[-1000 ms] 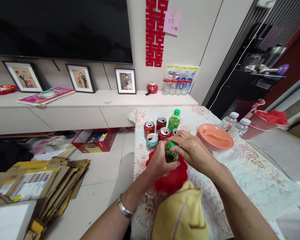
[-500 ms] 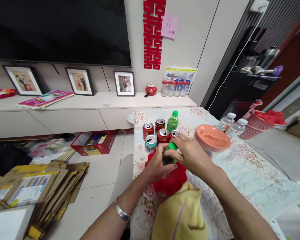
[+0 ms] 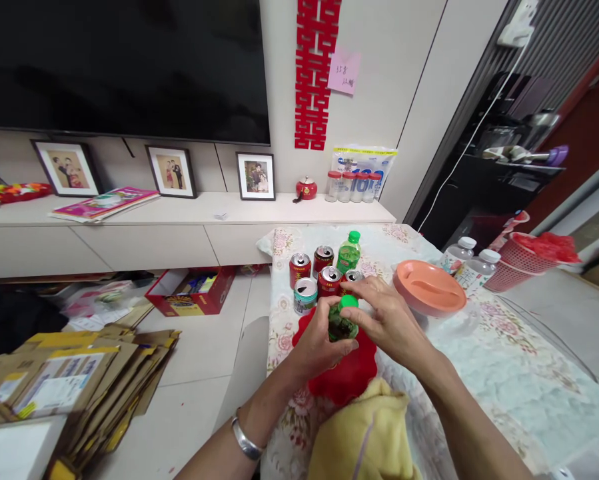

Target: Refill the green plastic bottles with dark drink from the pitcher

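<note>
My left hand (image 3: 318, 343) is wrapped round a small green bottle (image 3: 340, 327), held above a red scalloped plate (image 3: 346, 373) near the table's front left. My right hand (image 3: 386, 320) pinches the bottle's green cap (image 3: 349, 301) with thumb and fingers. Just behind stand several opened red cans (image 3: 329, 280), one teal can (image 3: 304, 294) and another green bottle (image 3: 348, 252) with a green cap. A silver bracelet (image 3: 243, 440) circles my left wrist.
An orange lidded dish (image 3: 428, 287) sits right of the cans on the floral tablecloth (image 3: 499, 360). Two clear bottles (image 3: 472, 257) and a red basket (image 3: 522, 263) stand at the far right. A yellow cloth (image 3: 364, 433) lies in front. Flattened cardboard (image 3: 69, 380) covers the floor at left.
The view shifted slightly. Both hands stay on the green bottle; the cap now shows more clearly above my right fingers.
</note>
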The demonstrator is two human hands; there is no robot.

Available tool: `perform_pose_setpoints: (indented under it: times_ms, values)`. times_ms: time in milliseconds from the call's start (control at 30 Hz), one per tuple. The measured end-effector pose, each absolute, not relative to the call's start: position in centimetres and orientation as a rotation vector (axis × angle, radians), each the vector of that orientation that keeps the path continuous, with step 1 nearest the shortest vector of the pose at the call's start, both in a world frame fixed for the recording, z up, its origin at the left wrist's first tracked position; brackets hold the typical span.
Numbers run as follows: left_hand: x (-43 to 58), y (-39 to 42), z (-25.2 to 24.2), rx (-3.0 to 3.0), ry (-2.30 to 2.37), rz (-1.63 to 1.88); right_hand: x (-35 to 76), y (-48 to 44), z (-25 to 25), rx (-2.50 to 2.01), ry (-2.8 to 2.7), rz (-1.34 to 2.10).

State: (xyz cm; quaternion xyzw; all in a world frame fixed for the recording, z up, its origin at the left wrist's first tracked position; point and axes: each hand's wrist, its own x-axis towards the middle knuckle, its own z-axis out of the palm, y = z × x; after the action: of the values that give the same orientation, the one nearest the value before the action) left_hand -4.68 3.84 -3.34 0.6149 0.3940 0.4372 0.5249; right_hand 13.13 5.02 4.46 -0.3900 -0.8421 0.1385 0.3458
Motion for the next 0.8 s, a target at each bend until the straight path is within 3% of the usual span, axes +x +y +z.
perform_pose_setpoints:
  times_ms: [600, 800]
  values:
    - [-4.6, 3.4, -2.8, 1.424, 0.929, 1.055, 14.2, 4.5, 3.4, -0.915, -2.023, 0.759]
    - [-4.7, 3.5, -2.8, 1.436, 0.910, 1.065, 13.4, 5.1, 2.6, -0.920, -1.924, 0.734]
